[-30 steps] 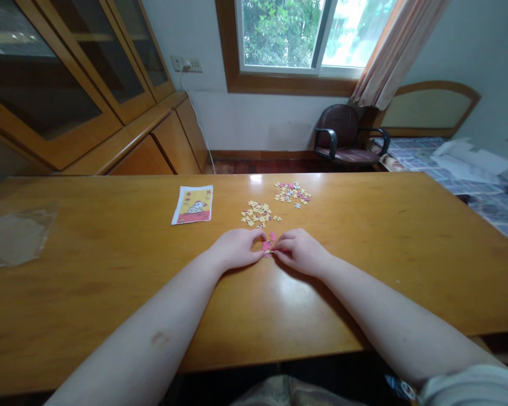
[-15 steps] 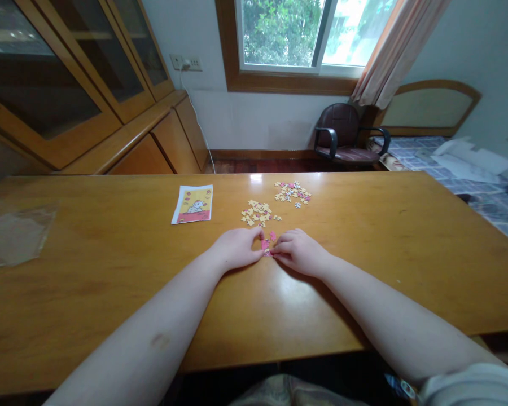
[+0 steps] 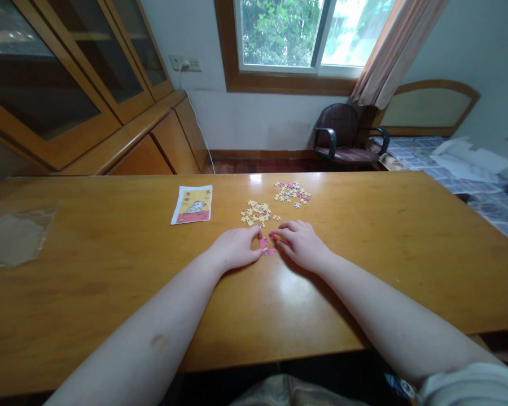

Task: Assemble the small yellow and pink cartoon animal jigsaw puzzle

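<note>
A small patch of joined pink puzzle pieces (image 3: 265, 246) lies flat on the wooden table. My left hand (image 3: 234, 248) rests at the patch's left side, with thumb and forefinger curved and pressed against its edge. Just above the patch's right side is a separate pink puzzle piece (image 3: 272, 235). The fingertips of my right hand (image 3: 300, 243) are closed on that piece, partly covering it. Beyond my hands lies a pile of mostly yellow puzzle pieces (image 3: 256, 213). Farther right is a second pile of mixed yellow, pink and white pieces (image 3: 294, 193).
A picture card (image 3: 193, 205) with a white animal on yellow and pink lies left of the piles. A clear plastic bag (image 3: 17, 237) lies at the table's (image 3: 110, 242) left end. Behind the table stand a brown armchair (image 3: 341, 135) and a wooden cabinet (image 3: 165, 141).
My right hand has moved from the lower right of the joined patch up to the separate pink piece. A pink piece now shows at the patch's lower right. My left hand stays put.
</note>
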`<state>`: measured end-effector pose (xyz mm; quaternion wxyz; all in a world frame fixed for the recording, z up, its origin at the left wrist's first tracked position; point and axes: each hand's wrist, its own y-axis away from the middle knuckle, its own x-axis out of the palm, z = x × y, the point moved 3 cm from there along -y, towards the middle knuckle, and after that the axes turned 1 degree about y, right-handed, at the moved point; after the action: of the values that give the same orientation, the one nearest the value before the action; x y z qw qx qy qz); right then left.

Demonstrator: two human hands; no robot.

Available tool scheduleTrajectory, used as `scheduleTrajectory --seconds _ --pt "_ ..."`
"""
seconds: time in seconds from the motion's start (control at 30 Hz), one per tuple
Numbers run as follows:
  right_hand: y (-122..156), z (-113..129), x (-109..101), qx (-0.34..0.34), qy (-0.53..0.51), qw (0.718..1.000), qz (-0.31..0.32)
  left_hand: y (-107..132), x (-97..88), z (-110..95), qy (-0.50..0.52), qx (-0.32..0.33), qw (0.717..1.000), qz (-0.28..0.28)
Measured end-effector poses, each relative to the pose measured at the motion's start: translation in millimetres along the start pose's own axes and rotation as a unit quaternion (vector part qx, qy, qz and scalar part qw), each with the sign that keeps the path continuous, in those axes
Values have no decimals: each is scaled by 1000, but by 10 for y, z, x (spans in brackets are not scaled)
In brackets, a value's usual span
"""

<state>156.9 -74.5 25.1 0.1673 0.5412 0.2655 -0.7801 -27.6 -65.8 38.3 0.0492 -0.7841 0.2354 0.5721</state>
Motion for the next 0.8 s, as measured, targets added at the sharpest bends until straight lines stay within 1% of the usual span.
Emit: scheduleTrajectory --seconds 0.1,0.2,0.4,0.53,0.67,0.8 --pt "0 8 15 -11 11 1000 18 -4 -12 6 -4 -6 1000 4" --pt "-2 5 18 -3 4 1000 25 2 -28 12 -13 -11 1000 2" --pt "-26 -67 38 38 -28 999 3 34 -42 -69 -14 15 999 -36" --pt "-60 -121 78 49 -39 998 4 32 -2 -139 -24 30 998 -45" --pt "-94 -174 97 71 -67 995 2 12 39 -159 -23 27 998 -47" --pt "-107 -203 112 79 -73 994 -4 -5 61 -149 -21 18 998 -52"
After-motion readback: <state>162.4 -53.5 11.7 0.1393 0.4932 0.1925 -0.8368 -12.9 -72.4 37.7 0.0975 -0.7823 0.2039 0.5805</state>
